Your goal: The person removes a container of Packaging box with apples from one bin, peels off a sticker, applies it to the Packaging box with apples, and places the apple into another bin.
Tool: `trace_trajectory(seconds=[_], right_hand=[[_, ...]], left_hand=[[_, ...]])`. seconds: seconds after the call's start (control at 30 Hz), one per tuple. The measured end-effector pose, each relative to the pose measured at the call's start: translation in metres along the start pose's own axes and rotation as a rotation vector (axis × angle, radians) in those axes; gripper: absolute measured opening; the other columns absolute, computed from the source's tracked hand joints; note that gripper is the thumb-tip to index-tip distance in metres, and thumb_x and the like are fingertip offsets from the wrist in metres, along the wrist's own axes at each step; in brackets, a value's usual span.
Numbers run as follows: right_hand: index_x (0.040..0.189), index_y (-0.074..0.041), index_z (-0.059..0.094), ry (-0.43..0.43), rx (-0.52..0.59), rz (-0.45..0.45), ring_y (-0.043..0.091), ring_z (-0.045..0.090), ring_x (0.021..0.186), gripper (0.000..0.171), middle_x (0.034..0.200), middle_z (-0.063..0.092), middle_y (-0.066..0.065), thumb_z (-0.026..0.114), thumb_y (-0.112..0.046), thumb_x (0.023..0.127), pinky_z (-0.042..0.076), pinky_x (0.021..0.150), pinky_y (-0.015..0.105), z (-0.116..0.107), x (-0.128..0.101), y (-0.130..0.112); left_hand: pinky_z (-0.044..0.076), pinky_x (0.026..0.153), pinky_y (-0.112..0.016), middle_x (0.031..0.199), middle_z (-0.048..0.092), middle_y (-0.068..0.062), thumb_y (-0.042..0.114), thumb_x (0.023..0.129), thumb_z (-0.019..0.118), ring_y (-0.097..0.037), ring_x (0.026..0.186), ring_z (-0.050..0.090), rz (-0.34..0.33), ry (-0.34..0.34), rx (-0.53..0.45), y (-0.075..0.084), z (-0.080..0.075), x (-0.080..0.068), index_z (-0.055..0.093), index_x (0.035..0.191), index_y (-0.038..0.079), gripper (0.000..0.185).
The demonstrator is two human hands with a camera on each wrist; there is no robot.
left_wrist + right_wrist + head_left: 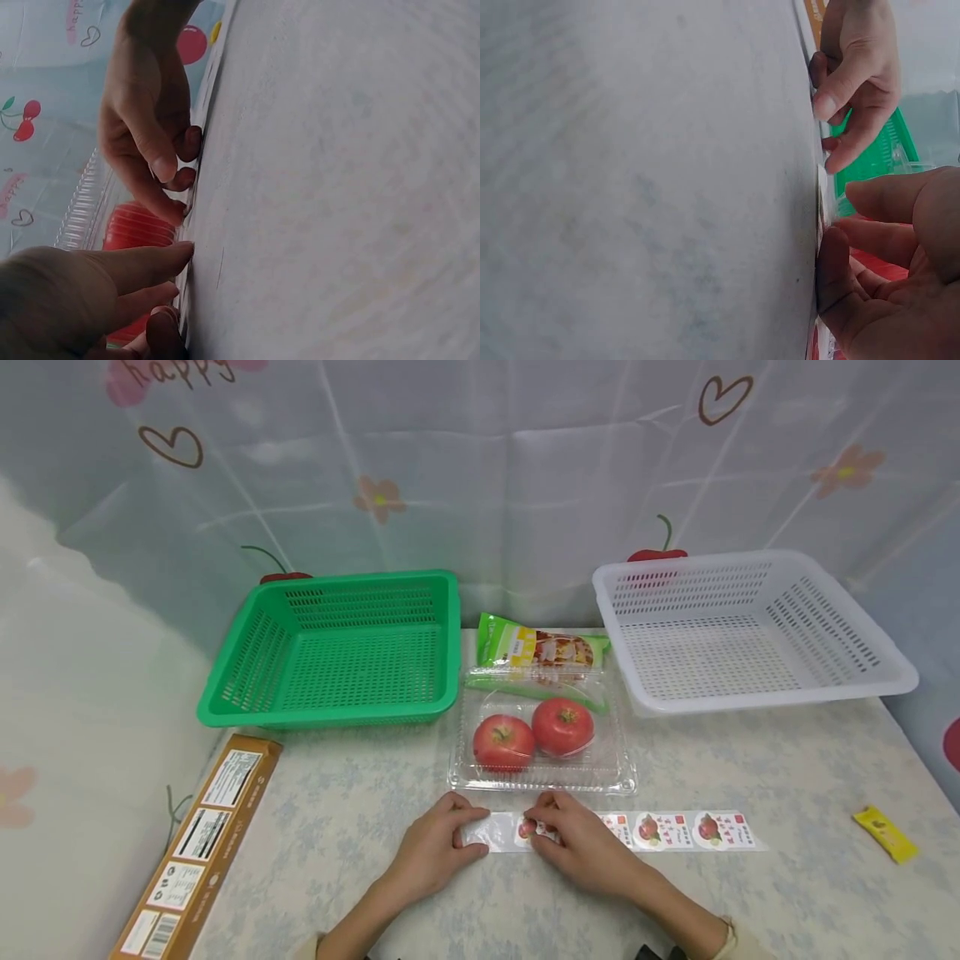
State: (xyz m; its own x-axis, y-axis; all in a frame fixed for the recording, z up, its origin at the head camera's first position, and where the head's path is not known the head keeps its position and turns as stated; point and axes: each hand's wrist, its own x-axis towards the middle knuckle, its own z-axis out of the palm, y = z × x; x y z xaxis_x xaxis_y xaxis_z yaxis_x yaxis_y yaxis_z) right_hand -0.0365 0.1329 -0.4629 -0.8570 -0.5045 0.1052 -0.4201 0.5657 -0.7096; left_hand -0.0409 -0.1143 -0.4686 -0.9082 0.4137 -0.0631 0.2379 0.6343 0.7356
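A strip of fruit stickers [675,831] lies flat along the near part of the table. My left hand [467,829] presses down its blank left end with the fingertips. My right hand [542,828] has its fingers curled and pinches the edge of the first sticker [527,829]. The left wrist view shows my left hand [176,285] low and my right hand [180,176] above it, both with fingertips on the strip's edge. Just behind the hands a clear clamshell box [615,781] holds two red tomatoes [503,742].
A green basket [337,647] stands at the back left and a white basket [750,627] at the back right, with a green snack bag [540,652] between them. A brown carton [202,843] lies at the left table edge. A small yellow packet [885,833] lies at the right.
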Motion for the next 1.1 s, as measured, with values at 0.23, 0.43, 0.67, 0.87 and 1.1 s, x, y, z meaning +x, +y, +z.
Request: trace_trajectory(seconds=[0.23,0.43,0.67,0.87,1.1], right_hand=[[0.101,-0.014,0.067,0.017,0.020,-0.016,0.009,0.049,0.082,0.018,0.099,0.056,-0.005,0.068,-0.003,0.087,0.046,0.070,0.024,0.0000,-0.0007,0.0017],[0.117,-0.005,0.066,0.013,0.034,0.014,0.009,0.048,0.079,0.029,0.101,0.055,-0.002,0.068,-0.002,0.088,0.045,0.066,0.023,0.0012,-0.0006,-0.0005],[0.102,-0.010,0.068,0.012,0.046,0.018,0.007,0.047,0.077,0.017,0.095,0.053,-0.005,0.068,-0.001,0.088,0.044,0.065,0.022,0.0021,-0.0008,-0.0016],[0.102,-0.011,0.064,0.027,0.052,0.023,0.005,0.047,0.076,0.019,0.096,0.054,-0.005,0.068,0.000,0.087,0.044,0.064,0.022,0.0033,-0.0010,-0.0023],[0.112,-0.005,0.067,0.003,0.040,0.040,0.006,0.047,0.078,0.024,0.100,0.054,-0.003,0.067,-0.001,0.089,0.044,0.066,0.023,0.0039,-0.0014,-0.0027]], left_hand=[[0.038,0.054,-0.020,0.097,0.054,0.009,0.016,0.081,0.082,0.001,0.060,0.042,0.022,-0.002,0.026,-0.0011,0.0003,0.0003,0.072,0.118,0.011,0.038],[0.036,0.053,-0.020,0.093,0.052,0.009,0.019,0.082,0.081,0.001,0.060,0.041,0.037,-0.018,0.046,-0.0011,0.0003,0.0014,0.071,0.121,0.010,0.041],[0.037,0.053,-0.020,0.090,0.053,0.010,0.024,0.086,0.078,0.001,0.062,0.043,0.052,0.001,0.061,0.0001,0.0018,0.0029,0.072,0.119,0.013,0.036],[0.037,0.053,-0.021,0.087,0.051,0.009,0.019,0.084,0.079,0.001,0.061,0.043,0.072,0.001,0.084,0.0006,0.0019,0.0028,0.072,0.120,0.017,0.036],[0.038,0.054,-0.021,0.089,0.052,0.008,0.020,0.084,0.079,0.001,0.061,0.044,0.061,-0.009,0.076,0.0016,0.0008,0.0020,0.072,0.120,0.017,0.036]])
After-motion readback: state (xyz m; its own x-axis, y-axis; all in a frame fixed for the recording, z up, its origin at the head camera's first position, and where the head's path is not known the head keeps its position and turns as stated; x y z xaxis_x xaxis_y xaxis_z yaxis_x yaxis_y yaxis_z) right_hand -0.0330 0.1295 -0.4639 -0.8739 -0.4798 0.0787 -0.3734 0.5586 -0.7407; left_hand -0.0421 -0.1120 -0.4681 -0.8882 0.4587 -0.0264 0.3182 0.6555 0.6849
